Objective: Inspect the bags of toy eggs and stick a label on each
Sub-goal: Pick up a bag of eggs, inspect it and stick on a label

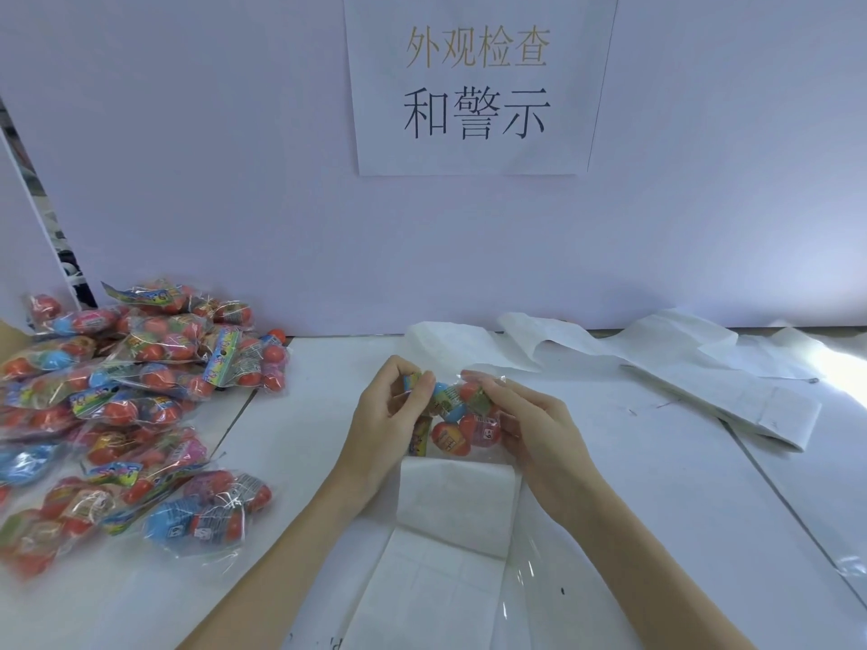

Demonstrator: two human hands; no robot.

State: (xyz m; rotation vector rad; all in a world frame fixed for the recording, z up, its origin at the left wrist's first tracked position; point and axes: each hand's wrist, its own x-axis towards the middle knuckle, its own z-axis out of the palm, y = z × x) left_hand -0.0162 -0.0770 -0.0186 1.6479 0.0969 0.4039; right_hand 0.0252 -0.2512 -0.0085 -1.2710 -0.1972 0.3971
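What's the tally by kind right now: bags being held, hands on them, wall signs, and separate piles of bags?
Clear plastic bag of toy eggs held in the hands: 1
Hands gripping it, left hand and right hand: 2
White paper sign with printed characters on the wall: 1
Pile of clear bags of colourful toy eggs on the left of the white table: 1
Total: 5

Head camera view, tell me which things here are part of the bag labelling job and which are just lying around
Part of the job:
bag of toy eggs, held by left hand and right hand
pile of bags, on the left
label backing sheet under the hands

Lying about:
crumpled white sheets at the back right
paper sign on the wall
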